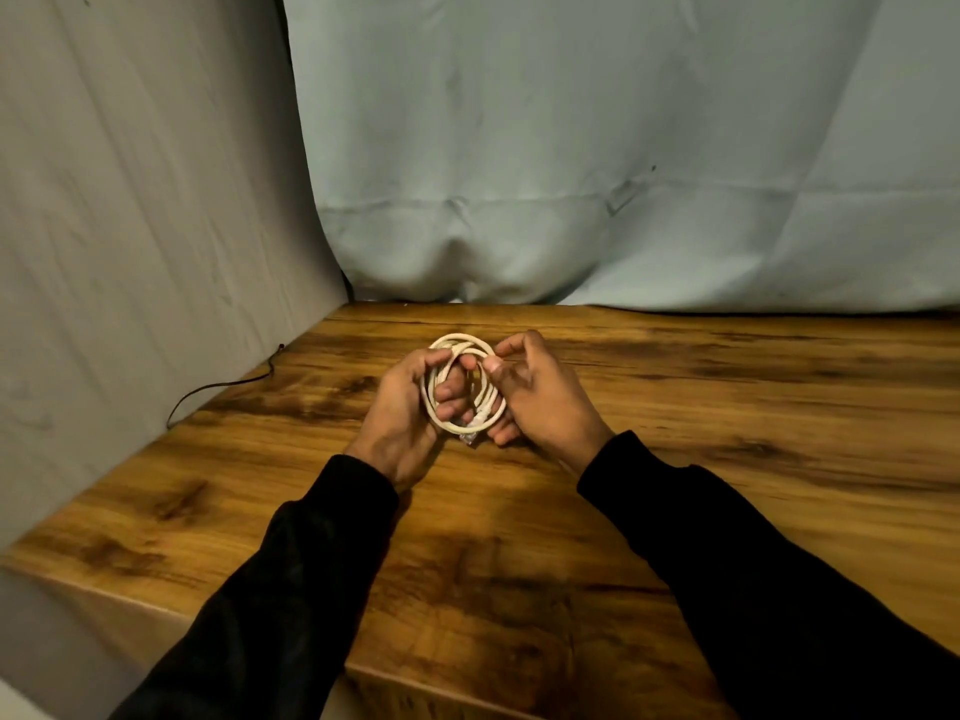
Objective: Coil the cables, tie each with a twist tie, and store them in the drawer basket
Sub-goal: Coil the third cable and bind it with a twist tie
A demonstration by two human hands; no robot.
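A cream-white cable (462, 341) is wound into a small round coil and held upright above the wooden table (727, 407). My left hand (402, 407) grips the coil's left side, with its fingers curled through the middle of the loops. My right hand (540, 394) holds the right side, thumb and forefinger pinching the strands near the top. A clear plug end (470, 438) hangs at the bottom of the coil. No twist tie or drawer basket shows in this view.
A thin dark wire (218, 383) lies along the table's left edge by the grey cloth wall (130, 226). A pale blue-green cloth (571, 148) hangs behind the table. The table's near edge (467, 683) runs below my sleeves.
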